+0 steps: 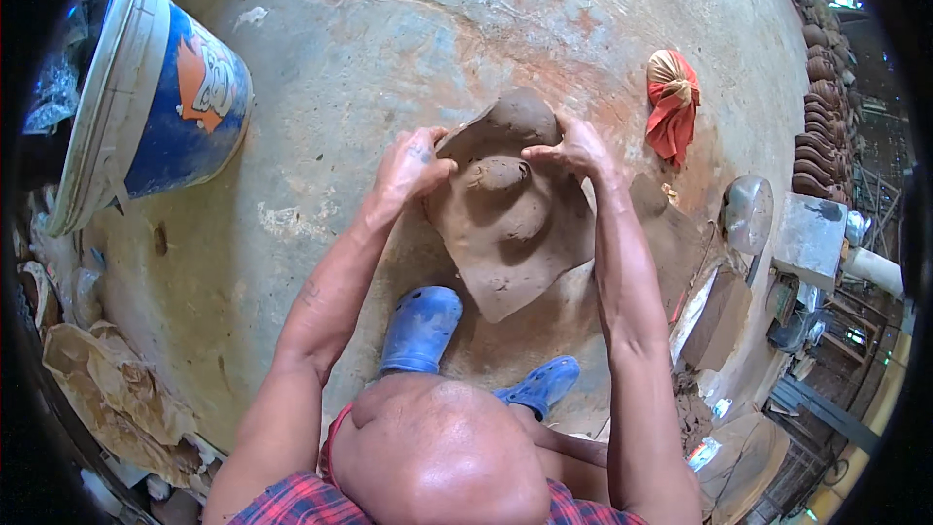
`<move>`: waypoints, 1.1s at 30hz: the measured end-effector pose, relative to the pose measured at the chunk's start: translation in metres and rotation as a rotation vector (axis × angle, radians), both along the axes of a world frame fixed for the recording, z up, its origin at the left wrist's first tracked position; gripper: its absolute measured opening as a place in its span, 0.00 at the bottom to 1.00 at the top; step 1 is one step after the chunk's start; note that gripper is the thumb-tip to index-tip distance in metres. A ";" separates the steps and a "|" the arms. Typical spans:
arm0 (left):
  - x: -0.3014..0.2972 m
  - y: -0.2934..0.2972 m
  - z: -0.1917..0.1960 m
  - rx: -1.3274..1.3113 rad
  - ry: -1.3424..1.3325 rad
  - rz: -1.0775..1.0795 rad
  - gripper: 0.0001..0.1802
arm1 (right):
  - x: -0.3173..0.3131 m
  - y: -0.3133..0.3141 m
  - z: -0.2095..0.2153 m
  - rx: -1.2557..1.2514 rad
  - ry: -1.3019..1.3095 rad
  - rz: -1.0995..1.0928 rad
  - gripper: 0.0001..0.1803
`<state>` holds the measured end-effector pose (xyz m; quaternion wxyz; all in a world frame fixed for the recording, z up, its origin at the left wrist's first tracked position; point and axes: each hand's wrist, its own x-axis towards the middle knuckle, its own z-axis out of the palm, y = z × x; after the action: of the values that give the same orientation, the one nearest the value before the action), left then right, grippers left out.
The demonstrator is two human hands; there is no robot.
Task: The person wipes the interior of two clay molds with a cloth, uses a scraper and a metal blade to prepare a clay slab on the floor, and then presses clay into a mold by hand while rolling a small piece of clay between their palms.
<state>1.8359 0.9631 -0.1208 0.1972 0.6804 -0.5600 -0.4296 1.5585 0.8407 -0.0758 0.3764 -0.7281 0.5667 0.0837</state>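
A broad brown slab of wet clay [505,272] hangs between my hands over the floor, with its pointed lower corner toward me. Its far edge curls up, and a rounded lump of clay bulges in the middle. At the slab's left edge, my left hand [416,170] grips with the thumb on the near face and the fingers mostly hidden behind. On the other side, my right hand [578,151] holds the upper right edge, its thumb pointing inward across the clay. What lies under the slab is hidden.
A blue and white bucket [146,87] is at the left. Beyond my right hand lies a red cloth bundle [673,102]. More clay [671,233], a metal box [809,233] and stacked curved clay pieces [821,141] line the right. Crumpled brown paper [112,394] sits lower left.
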 end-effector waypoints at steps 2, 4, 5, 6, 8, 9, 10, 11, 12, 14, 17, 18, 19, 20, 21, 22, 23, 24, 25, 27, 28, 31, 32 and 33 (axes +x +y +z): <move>-0.010 0.011 -0.010 -0.234 -0.054 0.048 0.30 | -0.012 0.019 -0.014 -0.148 -0.106 -0.085 0.45; -0.024 0.011 0.009 -0.068 -0.224 0.160 0.28 | -0.023 0.020 -0.022 -0.079 0.073 -0.220 0.41; -0.026 0.013 0.005 -0.111 -0.245 0.171 0.28 | -0.024 0.025 -0.029 -0.071 0.074 -0.226 0.41; -0.028 0.015 0.003 -0.104 -0.245 0.164 0.28 | -0.026 0.033 -0.039 -0.154 0.040 -0.227 0.38; -0.025 0.013 0.004 -0.126 -0.246 0.158 0.27 | -0.019 0.042 -0.042 -0.240 -0.006 -0.230 0.36; -0.025 0.015 0.002 -0.125 -0.251 0.155 0.27 | -0.017 0.047 -0.043 -0.288 0.009 -0.221 0.35; -0.025 0.015 0.002 -0.112 -0.229 0.180 0.26 | -0.015 0.048 -0.037 -0.349 0.025 -0.211 0.33; -0.025 0.016 0.002 -0.098 -0.206 0.205 0.25 | -0.015 0.049 -0.040 -0.360 -0.024 -0.227 0.38; -0.024 0.015 0.002 -0.110 -0.206 0.206 0.25 | -0.015 0.047 -0.037 -0.371 -0.027 -0.227 0.38; -0.020 0.015 0.003 -0.214 -0.195 0.217 0.25 | -0.006 0.043 -0.032 -0.319 0.053 -0.253 0.44; -0.028 -0.004 0.009 -0.053 -0.332 0.127 0.29 | 0.005 0.043 -0.028 -0.384 -0.001 -0.290 0.52; -0.033 -0.001 0.006 -0.042 -0.334 0.129 0.29 | 0.008 0.045 -0.027 -0.362 0.109 -0.329 0.53; -0.034 -0.002 0.005 -0.088 -0.380 0.156 0.30 | 0.010 0.050 -0.027 -0.353 0.085 -0.346 0.58; -0.034 -0.003 0.003 -0.133 -0.425 0.183 0.31 | 0.014 0.052 -0.028 -0.359 0.078 -0.341 0.58; -0.030 -0.008 0.002 -0.118 -0.442 0.173 0.33 | 0.017 0.053 -0.030 -0.407 0.067 -0.361 0.60; -0.029 -0.011 0.003 -0.128 -0.442 0.177 0.33 | 0.020 0.054 -0.030 -0.459 0.058 -0.384 0.63; -0.028 -0.013 0.005 -0.130 -0.444 0.133 0.33 | 0.019 0.053 -0.028 -0.451 0.092 -0.360 0.70; -0.026 -0.016 0.007 -0.131 -0.445 0.089 0.32 | 0.018 0.049 -0.026 -0.461 0.088 -0.360 0.70; -0.026 -0.018 0.009 -0.127 -0.447 0.091 0.32 | 0.019 0.050 -0.023 -0.453 0.075 -0.349 0.73; -0.026 -0.025 0.015 -0.162 -0.426 -0.023 0.30 | 0.023 0.049 -0.019 -0.446 0.018 -0.366 0.80; -0.030 -0.028 0.012 -0.160 -0.428 -0.022 0.30 | 0.025 0.048 -0.018 -0.443 0.016 -0.365 0.80; -0.040 -0.031 0.008 -0.147 -0.511 0.001 0.30 | 0.033 0.050 -0.017 -0.379 0.168 -0.372 0.80; -0.041 -0.031 0.004 -0.143 -0.508 -0.007 0.30 | 0.038 0.054 -0.015 -0.346 0.179 -0.409 0.81; -0.040 -0.031 -0.002 -0.144 -0.514 -0.008 0.31 | 0.039 0.057 -0.015 -0.311 0.190 -0.446 0.82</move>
<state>1.7961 0.9317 -0.1226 0.0947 0.7491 -0.6235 -0.2028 1.5978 0.8975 -0.0906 0.2145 -0.6236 0.7514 -0.0215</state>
